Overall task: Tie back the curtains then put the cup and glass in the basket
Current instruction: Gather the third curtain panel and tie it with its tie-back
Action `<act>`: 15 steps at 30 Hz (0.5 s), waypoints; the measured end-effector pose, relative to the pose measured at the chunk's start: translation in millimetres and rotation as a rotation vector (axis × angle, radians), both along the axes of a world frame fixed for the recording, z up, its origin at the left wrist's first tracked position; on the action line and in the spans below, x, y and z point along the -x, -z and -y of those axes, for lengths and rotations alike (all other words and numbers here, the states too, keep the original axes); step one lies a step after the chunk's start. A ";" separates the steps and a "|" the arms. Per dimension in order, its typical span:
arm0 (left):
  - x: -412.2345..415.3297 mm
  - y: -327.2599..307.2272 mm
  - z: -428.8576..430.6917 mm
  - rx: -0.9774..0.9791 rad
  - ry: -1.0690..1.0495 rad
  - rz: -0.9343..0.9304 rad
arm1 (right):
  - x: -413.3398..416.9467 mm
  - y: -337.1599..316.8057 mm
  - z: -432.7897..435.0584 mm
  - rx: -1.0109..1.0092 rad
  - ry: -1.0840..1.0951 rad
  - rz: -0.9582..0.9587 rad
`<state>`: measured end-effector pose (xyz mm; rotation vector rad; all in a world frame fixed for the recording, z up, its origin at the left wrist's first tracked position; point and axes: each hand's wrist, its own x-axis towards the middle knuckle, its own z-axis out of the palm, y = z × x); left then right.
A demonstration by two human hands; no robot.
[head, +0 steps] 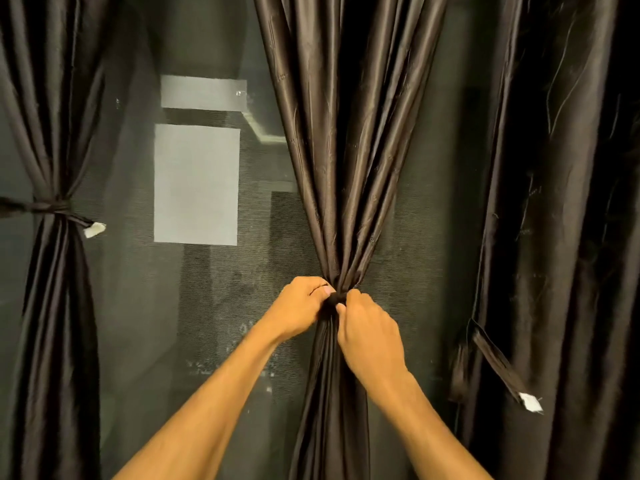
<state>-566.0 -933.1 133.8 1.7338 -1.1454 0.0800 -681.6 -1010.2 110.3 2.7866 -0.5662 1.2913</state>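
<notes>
Dim, warm light; perhaps slight edge distortion.

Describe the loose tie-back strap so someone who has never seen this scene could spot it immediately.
Start at the middle curtain, which both hands are cinching, then look to the ungathered right curtain. Low on its left edge hangs the loose tie-back strap, a dark band slanting down to a white tag. Unlike the strap on the left curtain, it wraps around nothing.

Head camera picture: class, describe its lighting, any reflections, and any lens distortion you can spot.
Head view: dim, warm light puts a sheen on the folds of the middle dark brown satin curtain; the right dark curtain sinks into shadow; pale rectangles reflect in the dark mesh-covered window; wide-angle bending bows the left tied curtain; both hands are sharp.
</notes>
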 end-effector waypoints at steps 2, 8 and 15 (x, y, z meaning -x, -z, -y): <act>0.6 0.5 -2.9 0.033 0.045 -0.072 | 1.3 -6.0 3.8 0.042 0.002 -0.056; 4.4 0.8 -3.6 0.317 -0.032 -0.240 | 13.3 -25.4 14.5 0.136 0.019 -0.191; -11.5 -1.4 -11.1 0.368 -0.209 -0.210 | 32.6 -30.6 40.1 0.177 0.022 -0.231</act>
